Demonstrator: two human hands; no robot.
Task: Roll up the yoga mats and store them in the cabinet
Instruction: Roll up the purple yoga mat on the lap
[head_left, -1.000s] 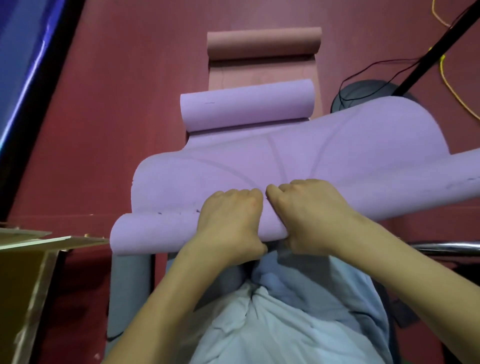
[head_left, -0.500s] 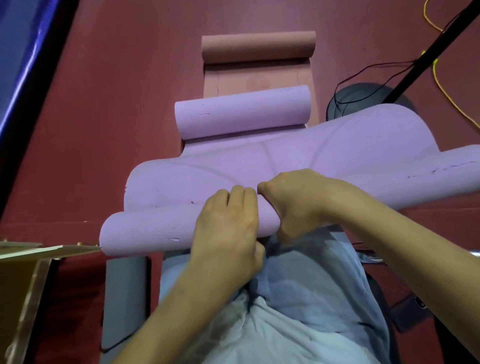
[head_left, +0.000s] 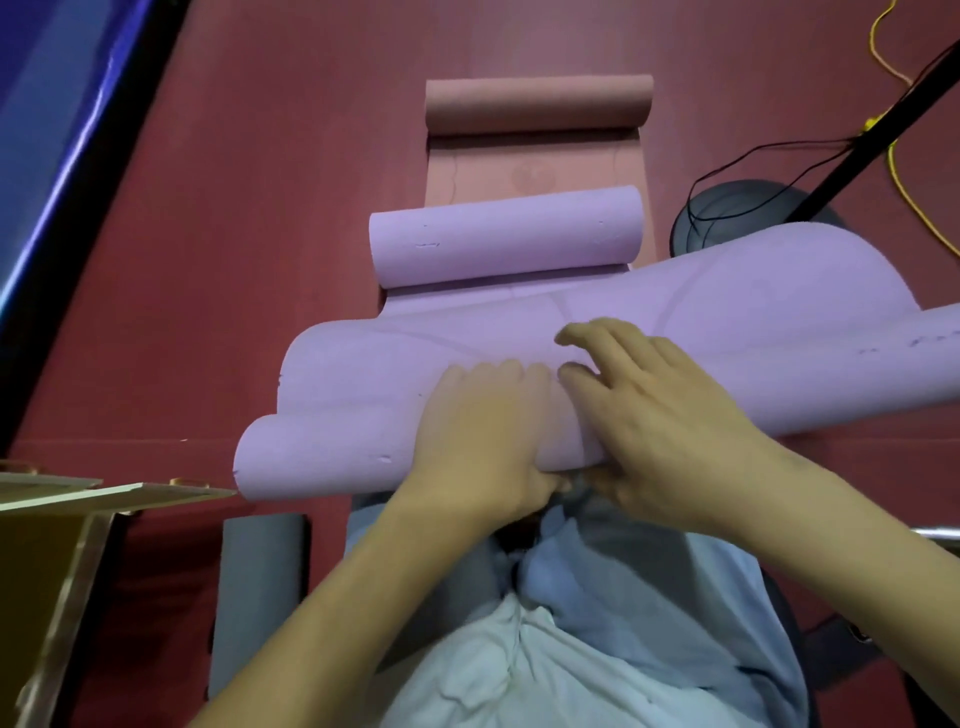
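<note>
Gripping the purple mat (head_left: 332, 457) roll, left hand (head_left: 488, 426) curls its fingers; right hand (head_left: 654, 410) presses fingers spread flat.

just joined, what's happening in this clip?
A person is rolling up a purple yoga mat from its near end. The left hand wraps over the roll, gripping it; the right hand lies on the roll beside it with fingers extended onto the flat part. The mat's far end is curled too, and much of the mat is not yet rolled. Beyond it a pink mat lies partly rolled on the red floor.
</note>
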